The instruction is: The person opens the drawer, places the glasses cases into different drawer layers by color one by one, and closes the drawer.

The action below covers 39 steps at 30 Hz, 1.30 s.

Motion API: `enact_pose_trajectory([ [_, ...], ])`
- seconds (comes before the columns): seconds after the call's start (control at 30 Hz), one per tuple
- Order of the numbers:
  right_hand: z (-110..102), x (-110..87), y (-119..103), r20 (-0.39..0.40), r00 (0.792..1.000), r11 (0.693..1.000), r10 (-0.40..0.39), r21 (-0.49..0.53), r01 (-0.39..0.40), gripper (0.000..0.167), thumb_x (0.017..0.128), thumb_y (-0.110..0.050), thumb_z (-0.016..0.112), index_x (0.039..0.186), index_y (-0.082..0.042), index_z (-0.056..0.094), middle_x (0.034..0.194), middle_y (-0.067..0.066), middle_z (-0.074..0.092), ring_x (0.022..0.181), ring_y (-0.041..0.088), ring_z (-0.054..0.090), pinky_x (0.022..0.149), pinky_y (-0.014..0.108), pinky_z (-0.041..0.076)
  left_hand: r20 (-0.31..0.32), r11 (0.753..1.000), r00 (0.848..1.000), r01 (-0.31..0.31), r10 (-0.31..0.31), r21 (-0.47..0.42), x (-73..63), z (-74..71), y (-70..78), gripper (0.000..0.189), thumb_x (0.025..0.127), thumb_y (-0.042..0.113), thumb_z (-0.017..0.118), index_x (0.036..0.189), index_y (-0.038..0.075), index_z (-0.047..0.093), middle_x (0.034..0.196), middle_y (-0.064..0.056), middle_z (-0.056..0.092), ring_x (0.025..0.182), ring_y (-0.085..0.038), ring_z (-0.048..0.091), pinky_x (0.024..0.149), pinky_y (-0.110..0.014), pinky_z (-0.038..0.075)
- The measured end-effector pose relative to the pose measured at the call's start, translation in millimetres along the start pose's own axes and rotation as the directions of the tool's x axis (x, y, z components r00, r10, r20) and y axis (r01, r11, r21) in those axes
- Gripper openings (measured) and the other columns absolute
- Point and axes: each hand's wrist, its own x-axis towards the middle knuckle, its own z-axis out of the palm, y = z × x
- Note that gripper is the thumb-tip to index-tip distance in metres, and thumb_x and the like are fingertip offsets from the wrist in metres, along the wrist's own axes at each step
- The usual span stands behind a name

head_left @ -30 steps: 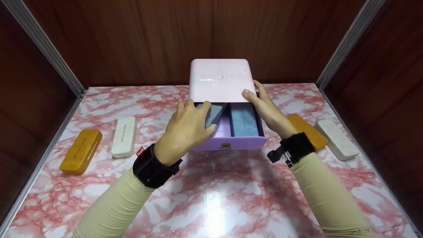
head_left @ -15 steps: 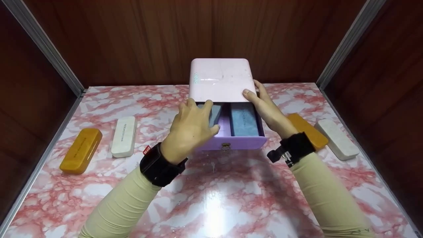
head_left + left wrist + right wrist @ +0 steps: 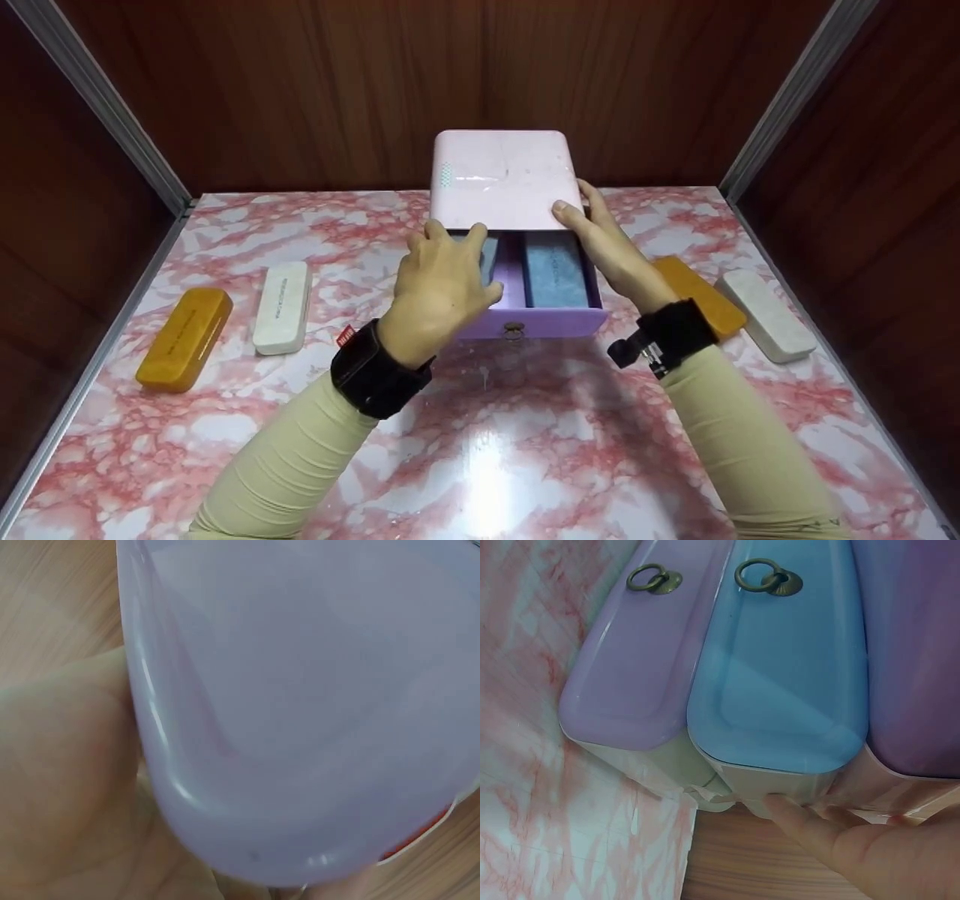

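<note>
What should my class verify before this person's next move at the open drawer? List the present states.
1. Purple plastic top drawer pulled out: ok.
2. Pale pink, smooth-topped plastic cabinet held: ok, the right grip has its thumb on top.
3. Blue oblong matte case on the right inside the drawer: ok.
4. Second blue oblong case lying flat: cannot tell, the left grip hides most of it.
5. Left grip clear of the drawer: not ok, it reaches over its left part.
6. Blue plastic drawer below shut: ok.
</note>
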Motion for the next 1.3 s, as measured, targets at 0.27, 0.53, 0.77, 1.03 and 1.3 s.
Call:
enact_pose_trajectory([
  [0.27, -0.7, 0.2, 0.8, -0.004, 1.0, 1.0, 0.006, -0.004, -0.006, 0.081, 0.106, -0.046, 0.055, 0.17, -0.016, 0.016, 0.164, 0.02, 0.032, 0.139, 0.031, 0.046, 0.121, 0.044, 0.036, 0.013, 1.0, 1.0, 0.004, -0.004, -0.007, 1.6, 1.3, 6.1, 0.069, 0.093, 0.05, 0.08, 0.147, 0.017, 0.054, 0.137, -0.034, 0.052, 0.122, -0.047, 0.06, 0.085, -0.047, 0.064],
  [0.53, -0.2, -1.7, -0.8, 0.002, 1.0, 1.0, 0.008, -0.004, -0.008, 0.081, 0.106, -0.047, 0.055, 0.17, -0.017, 0.016, 0.163, 0.019, 0.033, 0.138, 0.03, 0.047, 0.12, 0.044, 0.037, -0.047, 0.999, 0.998, -0.043, 0.044, 0.031, 2.3, 3.7, 7.9, 0.067, 0.088, 0.052, 0.084, 0.134, 0.01, 0.061, 0.122, -0.032, 0.064, 0.112, -0.043, 0.069, 0.087, -0.046, 0.064],
  [0.77, 0.0, -1.7, -0.8, 0.0, 1.0, 1.0, 0.008, -0.012, -0.008, 0.08, 0.105, -0.048, 0.055, 0.17, -0.019, 0.017, 0.162, 0.019, 0.035, 0.137, 0.03, 0.047, 0.119, 0.044, 0.037, -0.044, 0.999, 0.998, -0.043, 0.044, 0.006, 3.1, 3.8, 8.5, 0.066, 0.085, 0.052, 0.087, 0.13, 0.01, 0.061, 0.12, -0.029, 0.066, 0.114, -0.041, 0.068, 0.089, -0.046, 0.063],
  [1.03, -0.2, -1.4, -0.5, 0.0, 1.0, 1.0, 0.016, -0.015, -0.016, 0.08, 0.105, -0.048, 0.055, 0.17, -0.019, 0.017, 0.164, 0.019, 0.033, 0.138, 0.03, 0.046, 0.121, 0.045, 0.035, -0.002, 0.999, 1.0, -0.02, 0.02, -0.029, 5.1, 4.3, 9.4, 0.068, 0.086, 0.05, 0.087, 0.134, 0.011, 0.059, 0.125, -0.03, 0.062, 0.118, -0.04, 0.066, 0.089, -0.045, 0.064],
  [1.3, 0.9, -0.5, -0.2, -0.004, 1.0, 1.0, 0.012, -0.006, -0.012, 0.078, 0.106, -0.047, 0.055, 0.169, -0.018, 0.018, 0.163, 0.019, 0.033, 0.137, 0.031, 0.048, 0.121, 0.045, 0.037, 0.028, 0.998, 0.999, -0.021, 0.022, -0.054, 6.9, 4.4, 8.3, 0.071, 0.087, 0.048, 0.087, 0.138, 0.01, 0.057, 0.13, -0.03, 0.06, 0.12, -0.04, 0.065, 0.089, -0.046, 0.064],
])
